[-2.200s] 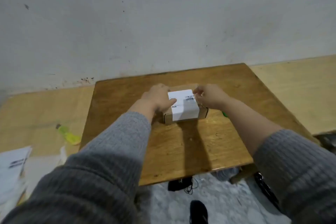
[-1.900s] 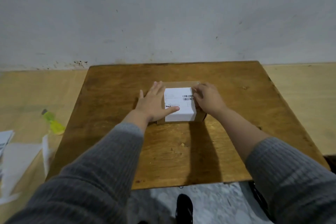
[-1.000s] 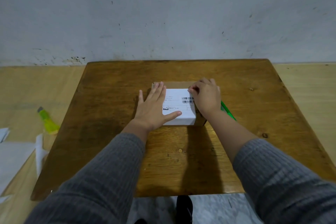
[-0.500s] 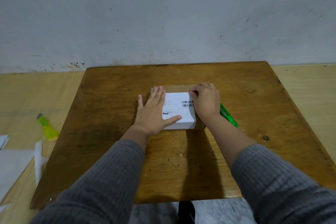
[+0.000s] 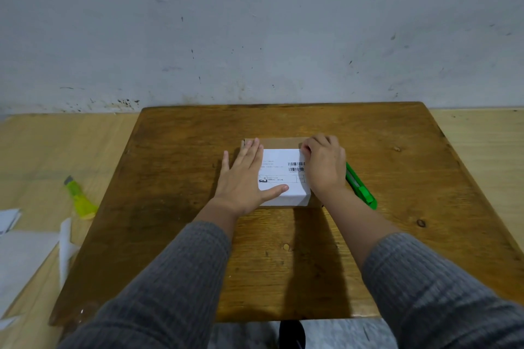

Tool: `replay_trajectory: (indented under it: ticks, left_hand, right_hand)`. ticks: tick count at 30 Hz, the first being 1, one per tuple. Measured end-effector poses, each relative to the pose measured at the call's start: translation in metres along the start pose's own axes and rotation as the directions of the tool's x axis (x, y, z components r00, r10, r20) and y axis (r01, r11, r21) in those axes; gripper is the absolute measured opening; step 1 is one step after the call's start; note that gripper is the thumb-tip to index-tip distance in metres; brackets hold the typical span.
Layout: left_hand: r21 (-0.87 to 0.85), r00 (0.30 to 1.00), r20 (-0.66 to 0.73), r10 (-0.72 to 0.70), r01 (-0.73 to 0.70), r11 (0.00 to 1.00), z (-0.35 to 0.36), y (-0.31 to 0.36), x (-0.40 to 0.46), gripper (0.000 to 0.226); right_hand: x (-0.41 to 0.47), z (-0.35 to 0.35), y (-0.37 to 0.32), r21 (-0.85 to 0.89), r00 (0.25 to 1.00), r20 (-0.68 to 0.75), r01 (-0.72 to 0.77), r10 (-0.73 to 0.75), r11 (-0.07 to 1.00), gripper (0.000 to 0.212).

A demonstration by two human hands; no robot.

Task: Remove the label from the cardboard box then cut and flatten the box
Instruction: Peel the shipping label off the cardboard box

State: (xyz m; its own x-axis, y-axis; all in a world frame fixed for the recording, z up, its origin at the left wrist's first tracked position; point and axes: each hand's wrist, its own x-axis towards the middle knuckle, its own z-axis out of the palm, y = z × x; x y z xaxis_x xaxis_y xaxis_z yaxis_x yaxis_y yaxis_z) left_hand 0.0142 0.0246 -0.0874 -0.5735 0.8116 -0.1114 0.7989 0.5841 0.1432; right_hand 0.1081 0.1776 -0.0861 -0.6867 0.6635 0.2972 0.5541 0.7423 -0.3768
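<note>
The cardboard box (image 5: 279,142) sits near the middle of the table (image 5: 175,150), its white label (image 5: 283,170) facing up. My left hand (image 5: 243,178) lies flat, fingers straight, pressing its nine o'clock side. My right hand (image 5: 323,167) curls at the label's one o'clock corner, seemingly pinching its edge. A green cutter (image 5: 361,190) lies at three o'clock, just beside my wrist

The white label (image 5: 283,176) on the cardboard box (image 5: 280,142) shows barcodes; its print is illegible.
</note>
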Motion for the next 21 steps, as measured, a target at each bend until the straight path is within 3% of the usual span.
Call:
replay_trajectory:
  ticks: [7, 12, 21]
  left_hand:
    - [-0.051, 0.999, -0.032, 0.019, -0.021, 0.998, 0.002, -0.001, 0.0, 0.107]
    - [-0.044, 1.0, -0.03, 0.001, -0.002, 0.999, 0.001, 0.001, -0.001, 0.107]
    - [-0.003, 1.0, -0.023, -0.008, 0.008, 1.0, 0.002, 0.0, 0.0, 0.108]
  right_hand:
    - [-0.002, 0.0, 0.003, 0.007, 0.998, 0.054, 0.024, -0.024, 1.0, 0.022]
    - [-0.006, -0.001, 0.004, 0.121, 0.999, -0.009, -0.037, 0.039, 0.992, 0.02]
    - [0.004, -0.005, 0.002, 0.03, 0.997, 0.03, -0.068, 0.067, 0.997, 0.016]
